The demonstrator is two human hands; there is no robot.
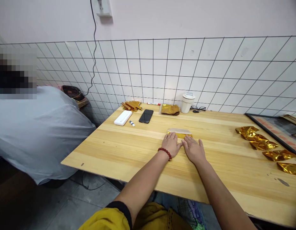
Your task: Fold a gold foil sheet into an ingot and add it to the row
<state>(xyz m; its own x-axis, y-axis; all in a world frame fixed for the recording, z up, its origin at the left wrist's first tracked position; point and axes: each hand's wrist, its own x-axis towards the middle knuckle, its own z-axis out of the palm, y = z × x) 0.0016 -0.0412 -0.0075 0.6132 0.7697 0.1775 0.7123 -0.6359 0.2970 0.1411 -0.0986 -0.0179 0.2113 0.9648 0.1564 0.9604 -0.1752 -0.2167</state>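
A gold foil paper (180, 133) with a pale strip along its far edge lies flat on the wooden table (128, 150). Both of my hands rest on its near edge, side by side. My left hand (171, 143), with a red bead bracelet on the wrist, presses the left part with fingers stretched flat. My right hand (193, 148) lies flat on the right part, fingers forward.
Several folded gold foil pieces (265, 143) line the right side beside a dark framed board (277, 131). At the back stand a white cup (187, 103), glasses, a gold pile (170, 109), a red marker, a phone (146, 116) and a white power bank (123, 117). A person in grey (37, 127) bends at left.
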